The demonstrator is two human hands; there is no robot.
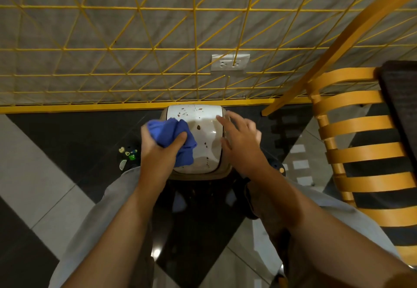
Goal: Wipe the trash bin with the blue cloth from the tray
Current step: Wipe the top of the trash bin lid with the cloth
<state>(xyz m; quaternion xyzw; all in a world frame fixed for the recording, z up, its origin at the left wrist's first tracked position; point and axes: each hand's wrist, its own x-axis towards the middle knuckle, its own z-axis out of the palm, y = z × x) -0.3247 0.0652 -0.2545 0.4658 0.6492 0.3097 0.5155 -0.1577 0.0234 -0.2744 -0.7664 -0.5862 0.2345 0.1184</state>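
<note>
The trash bin (200, 116) stands on the floor against the wall, seen from above. Its white lid carries brown spots and smears. My left hand (158, 150) grips a bunched blue cloth (173, 136) over the lid's left side, and the cloth touches the lid. My right hand (241, 139) is at the lid's right edge with its fingers spread and nearly straight; whether they touch the lid is unclear. No tray is in view.
A yellow wire grid (194, 48) covers the grey wall, with a socket (230, 62) behind it. A wooden slatted chair (361, 152) stands close on the right. Small bits of litter (128, 152) lie on the dark floor left of the bin.
</note>
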